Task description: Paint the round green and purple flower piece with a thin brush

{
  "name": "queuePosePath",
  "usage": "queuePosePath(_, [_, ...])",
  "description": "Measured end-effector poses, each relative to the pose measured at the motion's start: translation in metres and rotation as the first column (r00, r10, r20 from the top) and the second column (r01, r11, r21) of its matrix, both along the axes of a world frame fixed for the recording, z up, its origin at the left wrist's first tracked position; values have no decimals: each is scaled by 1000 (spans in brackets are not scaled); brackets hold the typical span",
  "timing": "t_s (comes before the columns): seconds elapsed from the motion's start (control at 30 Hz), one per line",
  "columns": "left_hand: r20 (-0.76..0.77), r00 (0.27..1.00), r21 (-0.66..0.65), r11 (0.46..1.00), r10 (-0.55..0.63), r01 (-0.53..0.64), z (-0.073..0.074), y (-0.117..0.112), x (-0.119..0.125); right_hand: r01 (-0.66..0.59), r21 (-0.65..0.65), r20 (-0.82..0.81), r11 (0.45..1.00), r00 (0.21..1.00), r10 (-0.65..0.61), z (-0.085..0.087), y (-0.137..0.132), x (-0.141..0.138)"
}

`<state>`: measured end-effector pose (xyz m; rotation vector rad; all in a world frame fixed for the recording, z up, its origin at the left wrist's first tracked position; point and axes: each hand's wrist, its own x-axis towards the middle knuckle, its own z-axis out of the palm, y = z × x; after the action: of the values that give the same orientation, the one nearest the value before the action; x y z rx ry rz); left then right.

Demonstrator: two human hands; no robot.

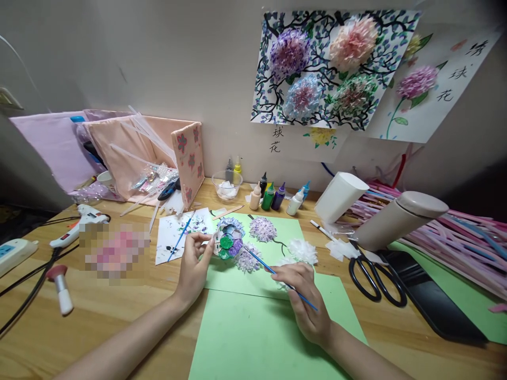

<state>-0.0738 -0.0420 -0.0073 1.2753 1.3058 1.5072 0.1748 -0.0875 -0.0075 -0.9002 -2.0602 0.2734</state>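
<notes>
My left hand (197, 264) is closed on the rim of a small round paint palette (217, 248), tilted up over the green paper. Its wells hold green, purple and bluish paint. In my right hand (304, 295) is a thin blue paintbrush (259, 259), its tip reaching to the palette's purple well. Beneath and around the palette, ruffled flowers lie on the green paper (253, 332): a bluish one partly hidden behind the palette, a lilac flower (263, 229), another lilac flower (248, 258) under the brush, and a white flower (302, 251). Further white petals are partly covered by my right hand.
Several paint bottles (270, 196) and a clear bowl (227, 186) stand at the back. A second brush (181, 236) lies on paint-marked paper. To the right are scissors (376, 279), a phone (431, 301) and a thermos (400, 219); a glue gun (79, 227) lies left.
</notes>
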Motion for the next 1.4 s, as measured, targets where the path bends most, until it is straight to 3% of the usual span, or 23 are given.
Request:
queuePosePath(0.27, [-53, 998, 38, 999, -30, 32, 4, -5, 2, 61, -68, 33, 996, 998, -58, -3, 1, -1])
queuePosePath(0.53, [-77, 997, 51, 998, -21, 25, 2, -7, 2, -31, -81, 79, 996, 996, 38, -1, 1, -1])
queuePosePath(0.77, [-75, 997, 68, 997, -21, 26, 3, -6, 3, 23, -71, 31, 997, 999, -21, -1, 2, -2])
queuePosePath(1.4, [-67, 997, 74, 997, -28, 33, 2, -5, 3, -12, -100, 50, 995, 999, 17, 1, 1, -2])
